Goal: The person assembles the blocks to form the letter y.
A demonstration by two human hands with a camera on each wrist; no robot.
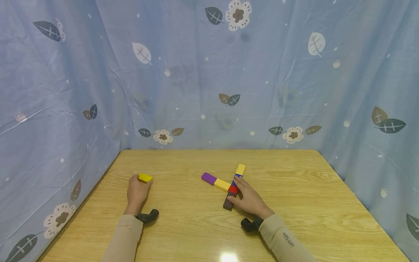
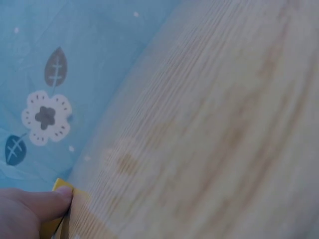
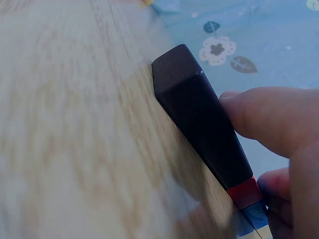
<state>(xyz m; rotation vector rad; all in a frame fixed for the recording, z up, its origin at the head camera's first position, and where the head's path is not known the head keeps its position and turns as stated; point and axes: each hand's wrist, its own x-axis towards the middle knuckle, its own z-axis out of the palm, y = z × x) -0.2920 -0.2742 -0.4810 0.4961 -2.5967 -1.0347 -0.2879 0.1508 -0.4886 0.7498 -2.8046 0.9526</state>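
On the left of the table, my left hand [image 1: 136, 191] pinches a bright yellow block [image 1: 145, 177]. Its thumb presses on the block's side in the left wrist view. Right of centre, several blocks lie joined in a slanted row: a pale yellow block [image 1: 240, 169] at the far end, then blue [image 1: 234, 183], red [image 1: 233, 189] and a black block [image 1: 228, 203] nearest me. My right hand [image 1: 251, 200] rests on this row, its thumb on the black block [image 3: 199, 114] and its extended fingers over the blue part. Those fingers partly hide the blue and red pieces.
A second pale yellow block [image 1: 222, 185] and a purple block [image 1: 208, 178] run end to end, branching left from the row near the red piece. Blue patterned curtains [image 1: 203, 80] enclose the wooden table [image 1: 183, 225] at the back and sides.
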